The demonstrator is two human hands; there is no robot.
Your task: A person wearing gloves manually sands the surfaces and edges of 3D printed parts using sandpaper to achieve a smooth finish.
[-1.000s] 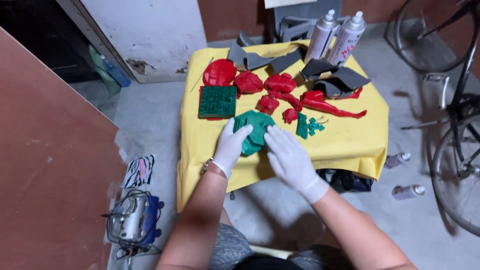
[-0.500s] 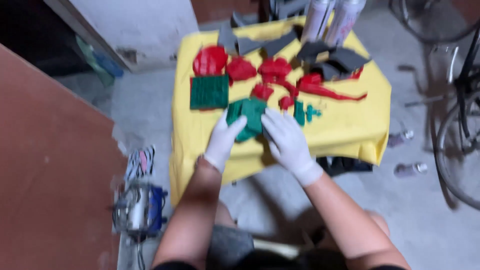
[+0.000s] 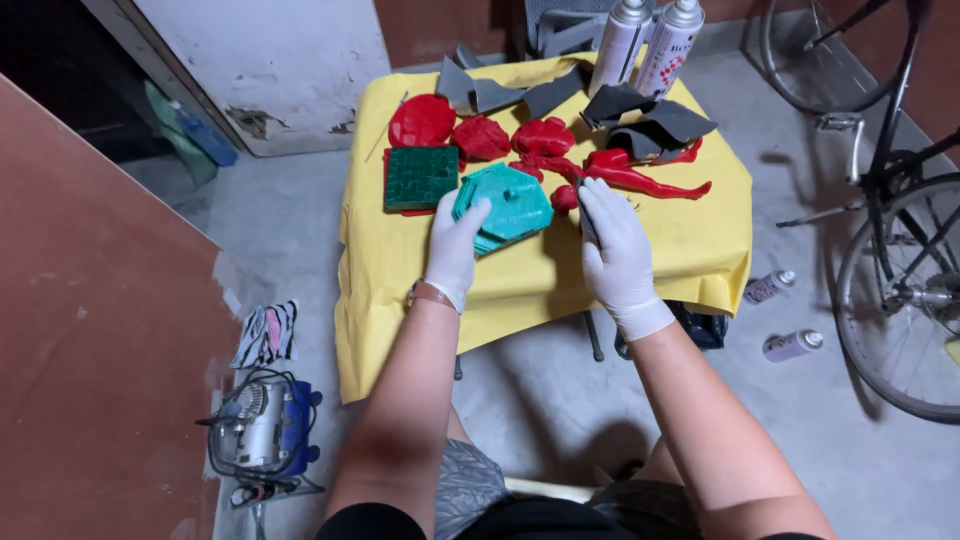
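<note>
The hexagonal green piece looks like matt plastic. The red figure is glossy. Thin, smooth yellow sheeting covers the table.

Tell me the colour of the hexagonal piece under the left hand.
Teal green hexagonal piece, seen in the head view.

Teal hexagonal piece with stepped edges and a small hole near its centre, tilted up off the yellow-covered surface, gripped at its left edge, just beside a dark green square plate.
</note>
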